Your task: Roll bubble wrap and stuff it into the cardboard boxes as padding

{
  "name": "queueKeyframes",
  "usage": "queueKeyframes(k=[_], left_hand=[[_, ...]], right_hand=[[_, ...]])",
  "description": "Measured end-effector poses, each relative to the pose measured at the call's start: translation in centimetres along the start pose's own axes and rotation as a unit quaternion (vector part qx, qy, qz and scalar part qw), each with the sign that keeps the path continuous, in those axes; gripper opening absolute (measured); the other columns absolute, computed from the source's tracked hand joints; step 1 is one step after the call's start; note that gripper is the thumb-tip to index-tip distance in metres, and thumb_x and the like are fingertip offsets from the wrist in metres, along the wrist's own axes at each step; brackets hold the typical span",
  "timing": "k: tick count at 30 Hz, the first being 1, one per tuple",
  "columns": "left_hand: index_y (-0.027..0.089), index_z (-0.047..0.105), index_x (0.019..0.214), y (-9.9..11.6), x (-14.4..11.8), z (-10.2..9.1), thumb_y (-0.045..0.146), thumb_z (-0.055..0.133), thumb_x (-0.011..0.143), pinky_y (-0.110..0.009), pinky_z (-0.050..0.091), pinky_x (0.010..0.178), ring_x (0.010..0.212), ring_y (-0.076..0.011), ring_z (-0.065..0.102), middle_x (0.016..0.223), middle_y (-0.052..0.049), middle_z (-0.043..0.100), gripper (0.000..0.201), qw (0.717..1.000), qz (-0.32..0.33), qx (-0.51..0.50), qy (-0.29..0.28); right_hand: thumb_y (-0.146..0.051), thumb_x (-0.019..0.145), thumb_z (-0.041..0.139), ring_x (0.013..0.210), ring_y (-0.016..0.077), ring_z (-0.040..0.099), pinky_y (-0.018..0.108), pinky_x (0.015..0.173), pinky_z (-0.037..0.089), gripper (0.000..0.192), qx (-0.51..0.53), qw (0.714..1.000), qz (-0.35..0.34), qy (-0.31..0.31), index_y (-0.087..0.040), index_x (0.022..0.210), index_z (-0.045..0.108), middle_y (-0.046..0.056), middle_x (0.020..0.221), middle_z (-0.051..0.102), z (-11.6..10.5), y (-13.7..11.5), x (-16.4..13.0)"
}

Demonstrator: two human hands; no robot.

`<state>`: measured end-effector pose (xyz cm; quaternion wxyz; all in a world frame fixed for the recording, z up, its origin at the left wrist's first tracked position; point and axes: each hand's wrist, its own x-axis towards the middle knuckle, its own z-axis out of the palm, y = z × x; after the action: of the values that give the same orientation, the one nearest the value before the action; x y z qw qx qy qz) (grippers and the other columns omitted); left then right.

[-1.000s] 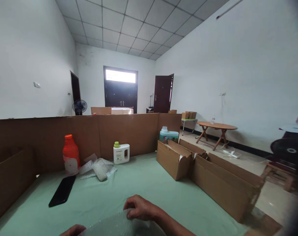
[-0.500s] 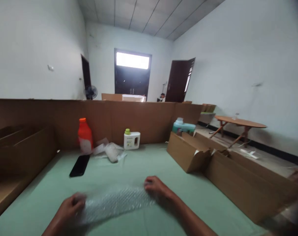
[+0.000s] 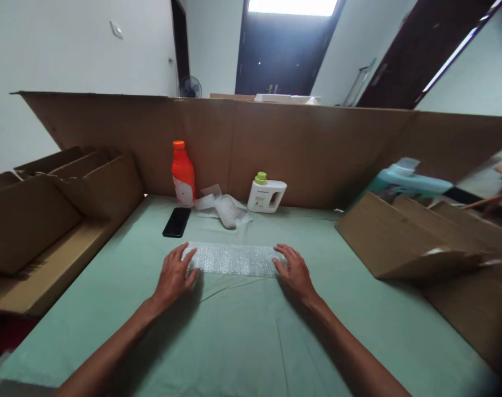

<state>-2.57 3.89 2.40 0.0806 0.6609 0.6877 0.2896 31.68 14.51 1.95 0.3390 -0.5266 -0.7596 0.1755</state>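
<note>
A strip of clear bubble wrap (image 3: 233, 258) lies flat on the green table cover (image 3: 243, 331). My left hand (image 3: 174, 275) rests palm down on its left end, fingers spread. At the strip's right end my right hand (image 3: 293, 271) presses down the same way. Behind the strip stand an orange bottle (image 3: 182, 173) and a white bottle with a green cap (image 3: 265, 193), with a crumpled wad of bubble wrap (image 3: 225, 207) between them. A black phone (image 3: 176, 221) lies flat just beyond my left hand.
A tall cardboard wall (image 3: 276, 143) closes the back of the table. Open cardboard boxes (image 3: 48, 209) line the left side and more boxes (image 3: 404, 237) the right. A teal bottle (image 3: 404, 179) lies on the right boxes.
The view has tilted down toward the table. Both hands have slid forward and apart, and the bubble wrap strip now lies spread flat under them.
</note>
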Motion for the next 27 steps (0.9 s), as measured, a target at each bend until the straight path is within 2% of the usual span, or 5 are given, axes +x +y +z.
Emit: queueKeyframes(k=[6,11,14,21,27], left_hand=[[0.020,0.070,0.109,1.6,0.2,1.3,0.034,0.063,0.087,-0.049,0.044,0.104,0.118,-0.0299,0.058,0.124,-0.013,0.066,0.027,0.992,0.080,0.076,-0.062],[0.022,0.066,0.121,-0.4,1.8,0.1,0.037,0.069,0.084,-0.046,0.042,0.110,0.129,-0.0279,0.053,0.138,-0.012,0.060,0.040,0.992,0.072,0.104,-0.003],[0.018,0.059,0.131,-3.4,3.9,-4.6,0.029,0.070,0.081,-0.051,0.039,0.113,0.138,-0.0329,0.045,0.150,-0.017,0.048,0.052,0.988,0.014,0.119,0.095],[-0.005,0.034,0.143,-11.5,12.0,-22.0,0.036,0.070,0.088,-0.078,0.012,0.109,0.149,-0.0502,0.006,0.163,-0.031,0.007,0.078,0.940,-0.150,0.125,0.281],[-0.007,0.061,0.072,-14.9,16.0,-25.8,0.060,0.059,0.085,-0.062,0.033,0.109,0.134,-0.0415,0.047,0.134,-0.017,0.060,0.068,0.934,-0.211,0.146,0.248]], right_hand=[[-0.045,0.094,0.050,0.125,0.0310,0.060,0.053,0.102,0.046,0.039,-0.089,0.971,-0.172,-0.140,-0.026,0.120,0.071,0.011,0.135,0.066,4.2,-0.6,0.1],[-0.054,0.094,0.044,0.125,0.0349,0.061,0.057,0.100,0.047,0.050,-0.145,0.963,-0.182,-0.133,-0.023,0.122,0.072,0.013,0.136,0.065,4.8,3.4,2.8],[-0.056,0.092,0.047,0.125,0.0360,0.061,0.057,0.099,0.047,0.051,-0.152,0.964,-0.184,-0.118,-0.024,0.124,0.070,0.014,0.138,0.063,5.0,3.5,2.8],[-0.048,0.093,0.053,0.127,0.0314,0.057,0.050,0.102,0.045,0.046,-0.157,0.950,-0.228,-0.146,-0.023,0.129,0.066,0.012,0.142,0.061,7.0,-2.2,1.0],[-0.042,0.096,0.054,0.127,0.0296,0.056,0.048,0.102,0.044,0.041,-0.160,0.952,-0.235,-0.118,-0.021,0.128,0.066,0.014,0.140,0.061,7.6,-2.9,0.9]])
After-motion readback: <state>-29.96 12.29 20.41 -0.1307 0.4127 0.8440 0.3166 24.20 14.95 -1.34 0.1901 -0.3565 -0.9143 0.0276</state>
